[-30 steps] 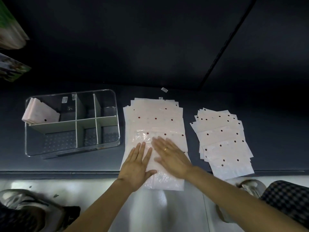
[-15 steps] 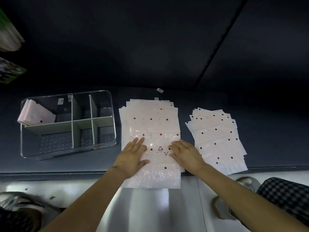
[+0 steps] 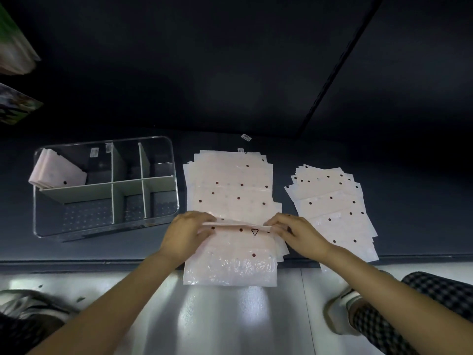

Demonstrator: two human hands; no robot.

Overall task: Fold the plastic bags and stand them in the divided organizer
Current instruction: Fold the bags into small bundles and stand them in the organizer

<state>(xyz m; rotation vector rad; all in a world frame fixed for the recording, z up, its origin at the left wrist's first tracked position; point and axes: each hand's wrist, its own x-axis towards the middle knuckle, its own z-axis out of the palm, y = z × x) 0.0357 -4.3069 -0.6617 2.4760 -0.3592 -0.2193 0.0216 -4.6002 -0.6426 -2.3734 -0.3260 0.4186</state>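
Centre frame, on the surface | our left hand (image 3: pixel 184 233) and right hand (image 3: pixel 297 233) pinch the top bag (image 3: pixel 238 248) mid-fold | next, we reckon: crease, stand it in the organizer (image 3: pixel 163 198), centre left.

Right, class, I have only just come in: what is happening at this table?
A person is folding the top bag of the middle stack. The left hand and right hand pinch its far edge at both ends. A few folded bags stand in the organizer. Another stack lies on the right.
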